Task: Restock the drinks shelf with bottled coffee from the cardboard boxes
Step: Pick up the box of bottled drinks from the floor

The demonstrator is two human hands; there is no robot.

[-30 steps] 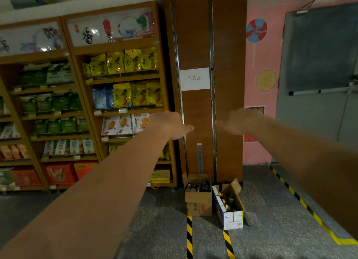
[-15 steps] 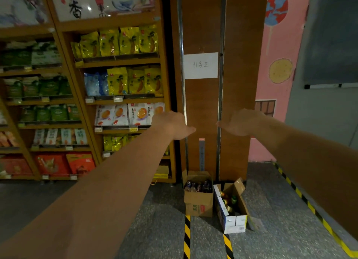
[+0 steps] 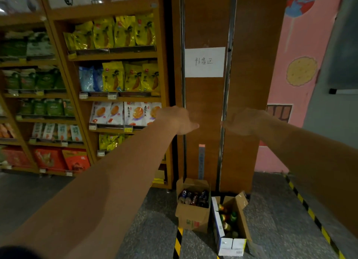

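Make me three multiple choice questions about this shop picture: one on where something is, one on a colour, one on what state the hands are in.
1. Where does the brown cardboard box of dark bottles stand? A on a shelf; B on the floor at the foot of the wooden pillar; C in the person's arms.
2. What colour is the wall right of the pillar? A pink; B green; C white.
3. How are the left hand and right hand? A both grip bottles; B one holds a box; C both open, holding nothing.
Answers: 1 B, it sits on the grey floor by the pillar's base. 2 A, the painted wall is pink. 3 C, both reach forward with fingers relaxed and empty.
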